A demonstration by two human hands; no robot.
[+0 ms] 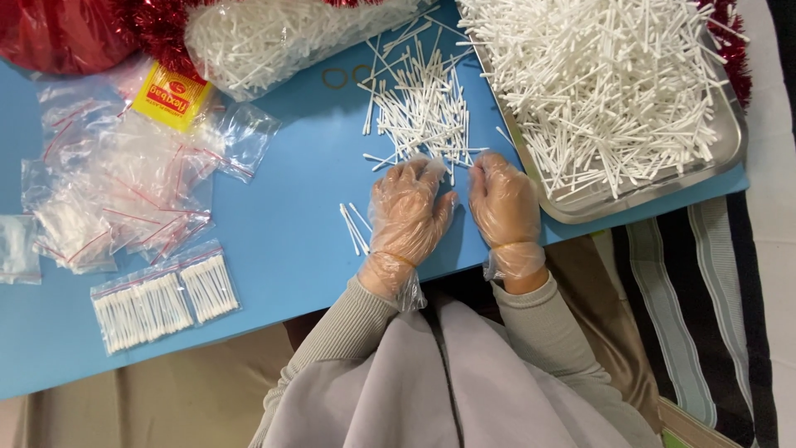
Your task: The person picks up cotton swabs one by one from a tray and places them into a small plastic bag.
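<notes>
Both gloved hands, left hand (408, 211) and right hand (503, 203), rest palm-down with fingers loosely spread, grasping nothing, fingertips touching the cotton swab pile (423, 112) on the blue table (290, 216) beside the metal tray (647, 191).

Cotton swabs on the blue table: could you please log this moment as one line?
left hand: on loose cotton swabs | right hand: same pile | metal tray: full | filled bags: left

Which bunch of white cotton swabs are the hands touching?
The loose pile of white cotton swabs lying bare on the blue table; both gloved hands' fingertips reach it. Others sit in the metal tray or plastic bags.
</notes>
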